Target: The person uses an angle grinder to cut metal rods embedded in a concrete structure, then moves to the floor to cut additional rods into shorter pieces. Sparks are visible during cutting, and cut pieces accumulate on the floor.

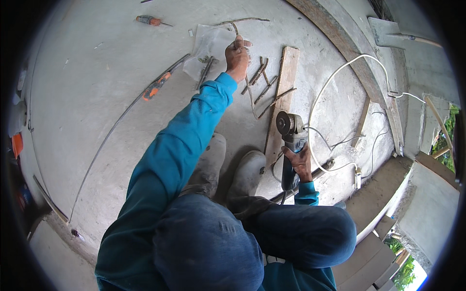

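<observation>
My left hand [238, 59] reaches forward over the concrete floor, its fingers closed on a thin brown bent rod [251, 99]. One end of the rod sticks out beyond my fingers, the other runs back toward my boots. Low on the right, my right hand [299, 162] grips the body of an angle grinder [294, 139], its disc facing up and away from me. Several short brown rods [266, 90] lie loose between my hands. A clear plastic bag [206, 46] is spread beside my left hand, with short dark rods [206, 72] at its edge.
A wooden board [287, 72] lies ahead of the grinder. White cable [324, 92] loops across the floor at right, near a long beam [347, 41]. To the left are an orange-handled tool [156, 87], a long thin rod [114, 127] and a screwdriver [151, 20]. A shovel [388, 33] rests far right.
</observation>
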A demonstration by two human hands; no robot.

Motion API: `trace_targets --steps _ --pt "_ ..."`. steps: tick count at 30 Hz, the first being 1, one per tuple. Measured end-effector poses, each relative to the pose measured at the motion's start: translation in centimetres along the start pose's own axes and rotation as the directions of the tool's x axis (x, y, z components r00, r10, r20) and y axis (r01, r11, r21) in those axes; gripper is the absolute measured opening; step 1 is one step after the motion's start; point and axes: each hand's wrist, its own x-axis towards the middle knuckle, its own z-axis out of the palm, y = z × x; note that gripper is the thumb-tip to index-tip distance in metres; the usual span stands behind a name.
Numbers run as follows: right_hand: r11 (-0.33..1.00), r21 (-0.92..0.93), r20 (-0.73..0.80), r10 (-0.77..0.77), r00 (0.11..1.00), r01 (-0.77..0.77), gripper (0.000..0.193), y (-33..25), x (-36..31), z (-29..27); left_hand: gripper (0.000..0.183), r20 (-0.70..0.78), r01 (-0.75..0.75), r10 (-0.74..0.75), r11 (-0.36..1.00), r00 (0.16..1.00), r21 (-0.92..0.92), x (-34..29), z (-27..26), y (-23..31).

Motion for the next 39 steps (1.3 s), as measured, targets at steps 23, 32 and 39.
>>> trace_targets --steps 23,32,39 --pt "0.947 -0.315 0.049 -0.045 0.998 0.058 0.071 -2.4 6.2 0.7 0.031 -0.016 -0.406 0.409 0.908 0.912 0.103 2.3 -0.3 -5.2" --pt "0.951 -0.290 0.062 -0.098 0.993 0.112 0.064 -1.8 6.8 0.7 0.035 -0.066 -0.396 0.434 0.866 0.898 0.306 1.3 0.6 -3.9" --pt "0.967 -0.144 0.092 -0.198 0.976 0.209 0.064 -0.9 7.2 1.1 0.041 -0.114 -0.336 0.403 0.864 0.908 0.374 1.9 1.0 -4.3"
